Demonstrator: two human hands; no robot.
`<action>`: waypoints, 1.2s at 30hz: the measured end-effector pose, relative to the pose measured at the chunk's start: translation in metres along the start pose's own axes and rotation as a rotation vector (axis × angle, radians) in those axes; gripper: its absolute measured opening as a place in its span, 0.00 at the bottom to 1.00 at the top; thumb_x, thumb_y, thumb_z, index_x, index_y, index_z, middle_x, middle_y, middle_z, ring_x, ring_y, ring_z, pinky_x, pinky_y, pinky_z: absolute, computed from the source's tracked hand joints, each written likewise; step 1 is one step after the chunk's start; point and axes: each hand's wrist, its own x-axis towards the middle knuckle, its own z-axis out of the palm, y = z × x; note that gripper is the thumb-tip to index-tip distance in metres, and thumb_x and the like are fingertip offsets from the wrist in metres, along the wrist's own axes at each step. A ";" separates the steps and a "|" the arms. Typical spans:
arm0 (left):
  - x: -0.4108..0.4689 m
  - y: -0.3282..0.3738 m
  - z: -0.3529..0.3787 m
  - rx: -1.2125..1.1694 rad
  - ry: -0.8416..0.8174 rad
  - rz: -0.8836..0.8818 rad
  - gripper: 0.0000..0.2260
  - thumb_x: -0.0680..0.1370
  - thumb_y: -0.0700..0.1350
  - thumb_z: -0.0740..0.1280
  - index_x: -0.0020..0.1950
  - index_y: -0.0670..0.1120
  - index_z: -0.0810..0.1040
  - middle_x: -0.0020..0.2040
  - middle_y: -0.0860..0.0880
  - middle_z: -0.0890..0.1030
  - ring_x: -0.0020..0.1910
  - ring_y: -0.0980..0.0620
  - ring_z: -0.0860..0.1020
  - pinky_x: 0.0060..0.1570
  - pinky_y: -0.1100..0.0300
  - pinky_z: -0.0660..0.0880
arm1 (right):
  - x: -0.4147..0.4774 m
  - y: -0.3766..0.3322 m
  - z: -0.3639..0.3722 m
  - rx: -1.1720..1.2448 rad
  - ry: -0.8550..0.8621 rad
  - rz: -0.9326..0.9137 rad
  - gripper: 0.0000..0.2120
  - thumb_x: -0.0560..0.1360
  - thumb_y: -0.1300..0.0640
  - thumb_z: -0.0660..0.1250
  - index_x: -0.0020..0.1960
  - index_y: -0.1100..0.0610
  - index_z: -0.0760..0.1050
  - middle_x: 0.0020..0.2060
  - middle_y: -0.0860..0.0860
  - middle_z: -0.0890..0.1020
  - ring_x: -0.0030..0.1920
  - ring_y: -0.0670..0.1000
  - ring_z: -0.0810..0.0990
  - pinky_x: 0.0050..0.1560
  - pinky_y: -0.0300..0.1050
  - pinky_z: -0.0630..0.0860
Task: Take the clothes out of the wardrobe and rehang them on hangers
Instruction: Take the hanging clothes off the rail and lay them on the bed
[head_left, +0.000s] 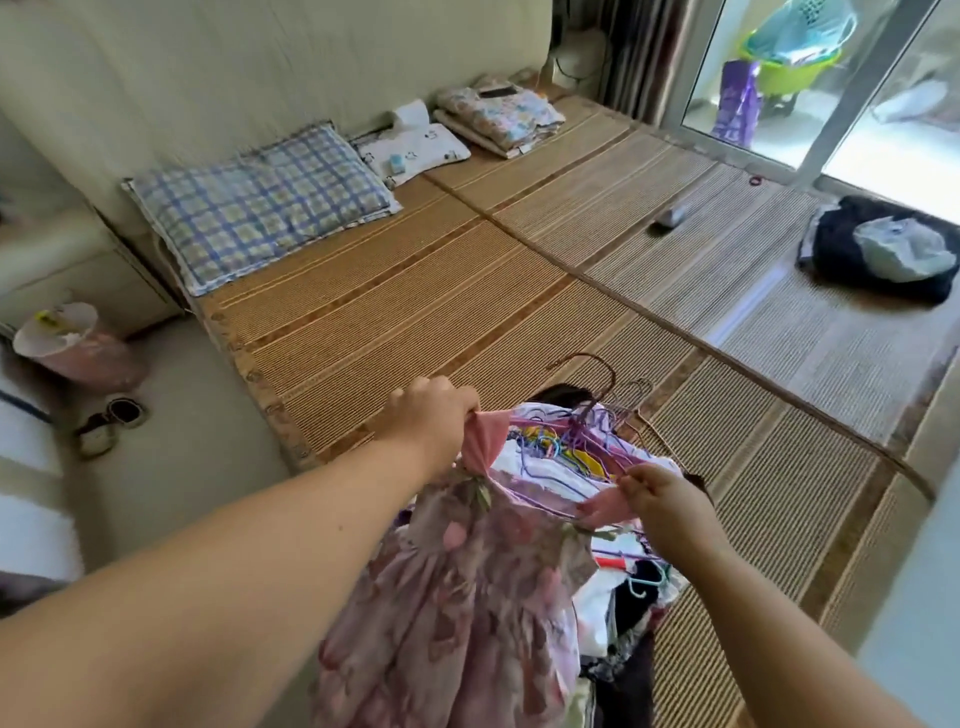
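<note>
Fingers (466, 404) of left hand (431, 415) pinch one shoulder of pink floral fabric dress (457, 597); right hand (660, 493) pinches other. Dress held above heap of clothes (540, 470) and coloured wire hangers (582, 441) on bamboo-mat bed (415, 291). Judged early: heap not yet hung.

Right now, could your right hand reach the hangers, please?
Probably yes, once freed: the hangers lie uncovered just beyond the right hand, but it is pinching the dress.
</note>
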 end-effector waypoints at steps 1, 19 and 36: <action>0.007 0.002 0.012 0.014 -0.041 -0.015 0.08 0.79 0.45 0.56 0.49 0.51 0.74 0.49 0.45 0.74 0.52 0.42 0.71 0.47 0.53 0.66 | 0.009 0.006 0.004 -0.049 -0.028 0.016 0.06 0.78 0.53 0.62 0.47 0.50 0.77 0.38 0.49 0.78 0.39 0.52 0.75 0.40 0.44 0.70; 0.031 -0.036 0.089 -0.146 -0.295 -0.142 0.28 0.79 0.48 0.63 0.76 0.55 0.56 0.77 0.49 0.55 0.75 0.46 0.54 0.72 0.47 0.58 | 0.082 -0.024 0.069 -0.486 -0.211 -0.171 0.31 0.77 0.43 0.61 0.75 0.48 0.55 0.72 0.48 0.65 0.70 0.52 0.67 0.63 0.49 0.70; -0.281 -0.234 -0.153 0.170 0.203 -0.586 0.32 0.77 0.55 0.63 0.77 0.54 0.54 0.78 0.49 0.52 0.76 0.49 0.52 0.73 0.50 0.54 | -0.147 -0.390 0.198 -0.362 -0.441 -1.260 0.28 0.77 0.44 0.62 0.74 0.42 0.57 0.74 0.46 0.61 0.71 0.51 0.65 0.69 0.50 0.66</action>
